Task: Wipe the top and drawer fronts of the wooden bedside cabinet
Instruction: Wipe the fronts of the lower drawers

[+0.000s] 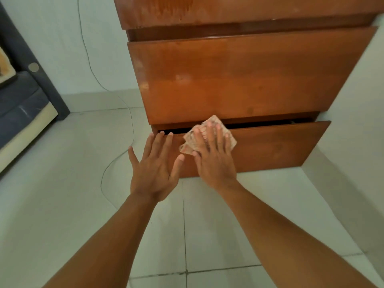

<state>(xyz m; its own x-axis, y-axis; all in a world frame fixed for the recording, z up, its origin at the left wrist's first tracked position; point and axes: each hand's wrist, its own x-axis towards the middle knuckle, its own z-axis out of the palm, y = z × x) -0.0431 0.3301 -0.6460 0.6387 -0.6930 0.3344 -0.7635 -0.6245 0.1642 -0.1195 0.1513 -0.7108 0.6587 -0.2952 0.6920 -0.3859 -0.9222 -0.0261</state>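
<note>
The wooden bedside cabinet point(239, 80) fills the upper middle of the view, seen from low in front. Its bottom drawer front point(280, 146) stands slightly pulled out, with a dark gap above it. My right hand point(214, 156) lies flat on the left part of that drawer front, pressing a small patterned cloth point(209, 134) against the wood. My left hand point(154, 165) is spread open at the drawer's left end, its fingertips on the top left corner. The upper drawer front is shut and shows pale smudges.
White floor tiles point(207, 235) lie under my arms. A thin grey cable point(116, 159) runs down the wall and loops over the floor left of the cabinet. A dark blue bed or sofa point(22, 104) stands at the far left. A white wall adjoins the cabinet's right side.
</note>
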